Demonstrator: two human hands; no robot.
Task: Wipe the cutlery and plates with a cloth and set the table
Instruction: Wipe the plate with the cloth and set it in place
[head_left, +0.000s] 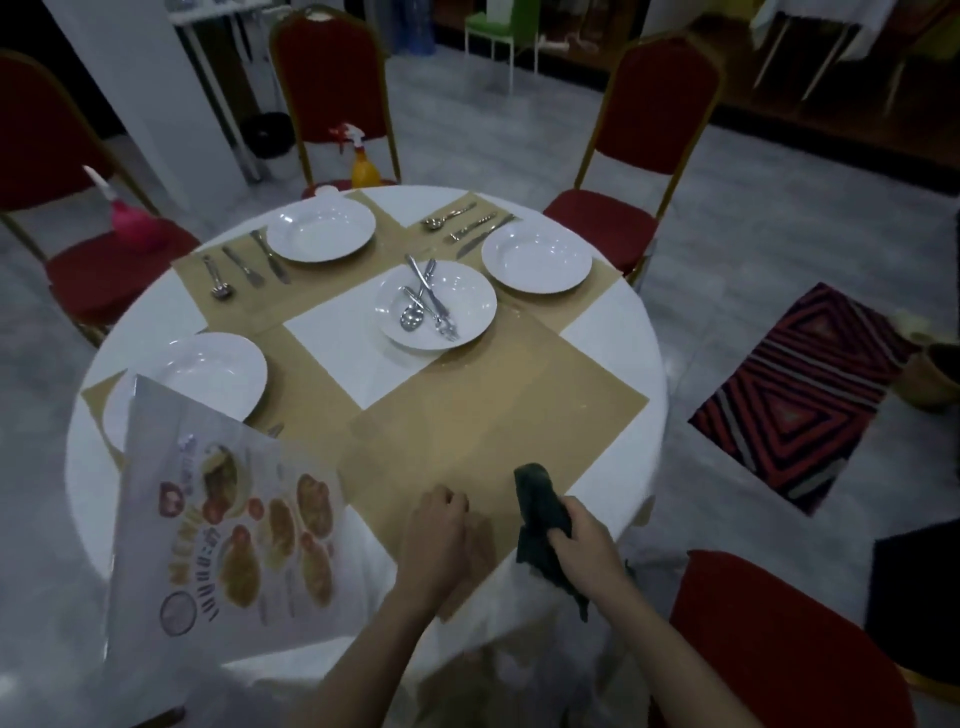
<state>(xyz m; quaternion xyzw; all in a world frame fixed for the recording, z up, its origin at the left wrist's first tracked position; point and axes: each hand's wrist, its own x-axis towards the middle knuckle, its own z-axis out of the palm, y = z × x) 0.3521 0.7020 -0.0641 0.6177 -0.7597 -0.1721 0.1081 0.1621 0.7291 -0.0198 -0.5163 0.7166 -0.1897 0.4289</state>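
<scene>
A round table with a white cloth (613, 332) carries tan placemats (483, 415). In the middle, a white plate (467, 299) holds a pile of loose cutlery (426, 304). White plates also stand at the far left (322, 228), far right (537, 262) and near left (208, 374). Cutlery lies beside the far left plate (244, 267) and beside the far right plate (467, 223). My right hand (582, 545) grips a dark green cloth (540, 514) at the near edge. My left hand (434, 525) rests with curled fingers on the near placemat, holding nothing.
A laminated menu (228, 525) stands tilted at the near left, hiding part of the near left plate. Red chairs ring the table; a yellow spray bottle (361, 163) and a pink bottle (130, 221) sit on two of them. A striped rug (800, 400) lies to the right.
</scene>
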